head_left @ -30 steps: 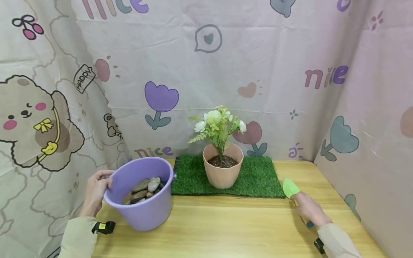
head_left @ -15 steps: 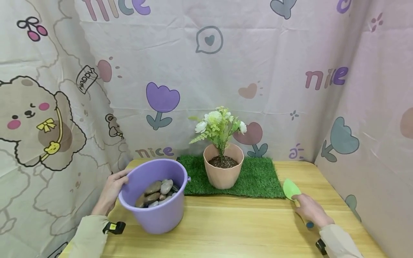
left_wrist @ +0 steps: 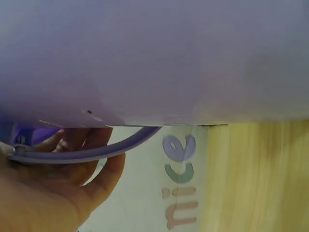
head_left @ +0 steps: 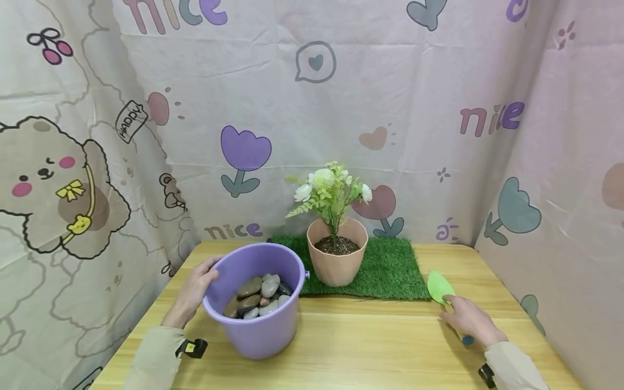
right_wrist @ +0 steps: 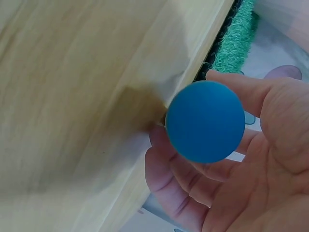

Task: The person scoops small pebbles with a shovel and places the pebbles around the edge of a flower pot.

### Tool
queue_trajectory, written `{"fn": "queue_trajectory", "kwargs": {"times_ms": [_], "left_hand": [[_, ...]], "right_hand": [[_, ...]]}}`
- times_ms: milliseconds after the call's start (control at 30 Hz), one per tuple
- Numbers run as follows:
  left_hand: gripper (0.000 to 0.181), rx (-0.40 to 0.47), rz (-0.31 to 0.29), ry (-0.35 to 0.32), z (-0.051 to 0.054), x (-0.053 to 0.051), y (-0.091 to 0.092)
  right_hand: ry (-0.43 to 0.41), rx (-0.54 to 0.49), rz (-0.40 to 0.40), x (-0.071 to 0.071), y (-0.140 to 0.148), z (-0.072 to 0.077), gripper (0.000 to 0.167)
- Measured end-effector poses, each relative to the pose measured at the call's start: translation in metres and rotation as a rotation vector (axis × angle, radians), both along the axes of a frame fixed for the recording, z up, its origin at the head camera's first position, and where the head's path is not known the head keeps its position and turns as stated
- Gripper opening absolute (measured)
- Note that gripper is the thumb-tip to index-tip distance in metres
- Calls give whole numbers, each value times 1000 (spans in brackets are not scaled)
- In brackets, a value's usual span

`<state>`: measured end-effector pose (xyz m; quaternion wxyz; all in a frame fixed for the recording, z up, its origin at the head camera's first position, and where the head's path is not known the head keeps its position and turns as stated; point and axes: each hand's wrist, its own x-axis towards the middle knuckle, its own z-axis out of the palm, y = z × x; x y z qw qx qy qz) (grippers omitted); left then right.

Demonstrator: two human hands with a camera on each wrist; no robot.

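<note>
My left hand grips the left rim of a purple bucket, which holds several smooth river stones. In the left wrist view, the bucket wall fills the upper half, and its handle passes by the fingers. At the right of the table, my right hand is curled round a small trowel with a light green blade. The right wrist view shows the blue end of the trowel handle between thumb and fingers; the blade is hidden there.
A pink flowerpot with soil and white artificial flowers stands on a green turf mat at the back. Wooden table surface lies in front of it. Printed cloth hangs behind and on both sides.
My left hand has moved the bucket to the right, until it overlaps the mat's left end from my view. The right hand has shifted its fingers slightly; the trowel stays in place.
</note>
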<state>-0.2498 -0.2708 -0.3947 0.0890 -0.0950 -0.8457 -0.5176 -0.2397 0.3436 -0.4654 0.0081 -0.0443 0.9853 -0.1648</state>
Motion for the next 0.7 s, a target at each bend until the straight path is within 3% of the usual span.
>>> {"fn": "queue_trajectory", "kwargs": {"times_ms": [300,700], "left_hand": [[50,41,-105,2,-2,-1,34],[52,92,-133,-7,-4,-5,75]], "right_hand": [[-48,21,-17,0,1,-1,63],[-89,37,-23,1,5,-1,63]]}}
